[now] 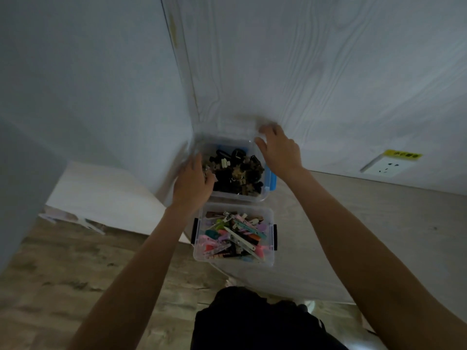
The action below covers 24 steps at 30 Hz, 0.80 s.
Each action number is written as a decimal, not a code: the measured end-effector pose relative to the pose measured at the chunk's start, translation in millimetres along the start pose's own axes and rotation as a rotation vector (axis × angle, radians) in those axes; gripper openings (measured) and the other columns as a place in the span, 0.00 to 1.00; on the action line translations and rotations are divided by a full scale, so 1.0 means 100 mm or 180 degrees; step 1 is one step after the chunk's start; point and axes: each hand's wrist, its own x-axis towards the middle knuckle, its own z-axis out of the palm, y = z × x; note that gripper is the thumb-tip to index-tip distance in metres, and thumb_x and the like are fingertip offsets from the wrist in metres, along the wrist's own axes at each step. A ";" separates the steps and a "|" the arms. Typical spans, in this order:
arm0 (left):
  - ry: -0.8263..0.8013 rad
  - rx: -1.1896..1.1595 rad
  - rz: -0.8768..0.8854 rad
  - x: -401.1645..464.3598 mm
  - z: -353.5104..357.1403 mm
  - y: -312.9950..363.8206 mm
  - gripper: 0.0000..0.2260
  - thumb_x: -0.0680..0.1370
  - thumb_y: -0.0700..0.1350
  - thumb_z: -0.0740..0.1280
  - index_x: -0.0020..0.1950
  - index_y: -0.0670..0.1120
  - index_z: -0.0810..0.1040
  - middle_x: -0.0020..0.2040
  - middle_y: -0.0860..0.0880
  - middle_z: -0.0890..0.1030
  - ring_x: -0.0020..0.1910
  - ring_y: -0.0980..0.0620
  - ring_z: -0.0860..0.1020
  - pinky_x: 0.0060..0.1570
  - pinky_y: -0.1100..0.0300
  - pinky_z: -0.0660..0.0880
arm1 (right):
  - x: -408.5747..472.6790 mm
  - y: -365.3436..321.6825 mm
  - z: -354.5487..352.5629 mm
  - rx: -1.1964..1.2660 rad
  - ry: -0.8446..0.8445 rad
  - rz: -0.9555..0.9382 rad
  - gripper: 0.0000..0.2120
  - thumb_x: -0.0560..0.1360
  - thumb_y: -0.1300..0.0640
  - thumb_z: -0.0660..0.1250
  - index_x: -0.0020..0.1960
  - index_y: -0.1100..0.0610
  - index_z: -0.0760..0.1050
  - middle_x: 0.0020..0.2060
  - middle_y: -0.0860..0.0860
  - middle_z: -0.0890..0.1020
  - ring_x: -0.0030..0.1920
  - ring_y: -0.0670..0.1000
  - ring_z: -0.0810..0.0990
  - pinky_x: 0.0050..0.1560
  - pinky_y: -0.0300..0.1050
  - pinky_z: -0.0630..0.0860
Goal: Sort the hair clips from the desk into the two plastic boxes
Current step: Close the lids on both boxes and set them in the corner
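Two clear plastic boxes stand on the desk corner, one behind the other. The far box point(255, 197), with blue latches, holds dark brown and black hair clips point(240, 173). The near box point(270, 258), with black latches, holds colourful flat hair clips point(235, 236). My left hand point(193, 184) grips the far box's left side, fingers curled over its rim. My right hand point(279, 150) rests on the far box's back right corner, fingers spread and blurred.
The pale desk point(366, 223) runs to the right, against a white wood-grain wall with a socket point(381, 166). A wood-pattern floor point(75, 274) and a low white board lie to the left. Dark clothing point(252, 324) shows below.
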 end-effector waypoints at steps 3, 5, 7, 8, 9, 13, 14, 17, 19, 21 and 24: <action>-0.0035 -0.0287 -0.0056 0.02 -0.04 0.06 0.25 0.79 0.50 0.58 0.74 0.45 0.56 0.59 0.42 0.76 0.55 0.41 0.76 0.49 0.51 0.74 | 0.00 0.06 0.00 -0.0105 0.0186 0.0057 0.16 0.80 0.52 0.56 0.61 0.61 0.69 0.64 0.57 0.68 0.48 0.61 0.78 0.43 0.49 0.69; -0.0087 -0.0302 0.0086 0.00 -0.05 0.14 0.23 0.79 0.49 0.57 0.73 0.46 0.59 0.54 0.42 0.78 0.49 0.42 0.78 0.44 0.54 0.73 | -0.03 0.16 0.00 -0.0182 0.0149 0.0108 0.15 0.79 0.51 0.58 0.59 0.61 0.68 0.60 0.57 0.71 0.47 0.60 0.78 0.41 0.47 0.67; -0.0103 -0.0148 0.0248 -0.01 -0.04 0.19 0.21 0.80 0.48 0.57 0.72 0.45 0.61 0.63 0.42 0.74 0.53 0.42 0.77 0.48 0.53 0.72 | -0.06 0.26 -0.01 -0.0135 -0.0004 0.0240 0.14 0.79 0.51 0.59 0.59 0.59 0.67 0.55 0.57 0.77 0.47 0.60 0.79 0.42 0.46 0.67; -0.0101 0.0026 0.0328 -0.02 -0.03 0.20 0.20 0.80 0.46 0.57 0.72 0.45 0.62 0.66 0.43 0.72 0.56 0.42 0.76 0.50 0.53 0.72 | -0.07 0.31 -0.02 -0.0001 0.0006 0.0327 0.13 0.79 0.52 0.59 0.59 0.59 0.68 0.52 0.57 0.79 0.47 0.60 0.79 0.42 0.46 0.68; -0.0089 0.0213 0.0402 -0.01 -0.02 0.20 0.19 0.80 0.43 0.58 0.71 0.44 0.64 0.68 0.43 0.70 0.57 0.41 0.75 0.52 0.52 0.72 | -0.07 0.34 -0.04 0.0177 0.0105 0.0378 0.12 0.79 0.52 0.59 0.58 0.59 0.69 0.50 0.57 0.80 0.46 0.59 0.80 0.43 0.46 0.69; -0.0016 0.0165 0.0525 0.03 -0.02 0.11 0.19 0.76 0.34 0.60 0.67 0.42 0.70 0.67 0.42 0.72 0.62 0.41 0.73 0.59 0.52 0.69 | -0.13 0.41 -0.32 0.0535 0.0853 0.0077 0.12 0.79 0.52 0.59 0.56 0.55 0.77 0.49 0.53 0.83 0.41 0.53 0.82 0.45 0.46 0.75; 0.0075 0.0030 0.0517 0.04 -0.03 0.10 0.17 0.77 0.35 0.59 0.67 0.41 0.71 0.65 0.42 0.73 0.62 0.41 0.72 0.59 0.54 0.68 | -0.19 0.42 -0.42 0.0665 0.1028 -0.0047 0.12 0.78 0.51 0.60 0.56 0.54 0.78 0.50 0.52 0.83 0.38 0.50 0.82 0.44 0.44 0.75; 0.0601 -0.0739 0.0297 0.01 -0.10 0.13 0.12 0.82 0.42 0.53 0.59 0.45 0.73 0.54 0.47 0.76 0.53 0.51 0.76 0.46 0.70 0.67 | -0.48 0.42 -0.61 0.1026 0.1118 -0.0401 0.11 0.77 0.52 0.64 0.56 0.53 0.78 0.52 0.48 0.81 0.36 0.44 0.79 0.39 0.34 0.74; 0.0841 -0.1769 0.0077 -0.02 -0.14 0.16 0.12 0.83 0.43 0.51 0.60 0.48 0.71 0.56 0.52 0.74 0.50 0.64 0.74 0.47 0.78 0.64 | -0.71 0.43 -0.51 0.0937 0.0891 -0.0497 0.10 0.75 0.53 0.65 0.55 0.52 0.77 0.53 0.48 0.80 0.40 0.44 0.78 0.40 0.33 0.74; 0.0877 -0.2546 -0.0199 -0.03 -0.13 0.15 0.13 0.83 0.45 0.51 0.63 0.49 0.70 0.59 0.50 0.74 0.57 0.60 0.73 0.56 0.70 0.66 | -0.90 0.47 -0.24 0.0646 0.0689 -0.0483 0.10 0.73 0.53 0.68 0.54 0.52 0.78 0.57 0.51 0.78 0.49 0.50 0.76 0.50 0.41 0.74; 0.0439 -0.2183 -0.0348 -0.04 -0.10 0.16 0.15 0.82 0.48 0.55 0.67 0.48 0.69 0.61 0.52 0.73 0.59 0.57 0.71 0.57 0.63 0.66 | -1.05 0.50 0.15 0.0799 0.0384 -0.0047 0.11 0.70 0.55 0.71 0.51 0.52 0.78 0.67 0.55 0.69 0.66 0.58 0.66 0.65 0.47 0.61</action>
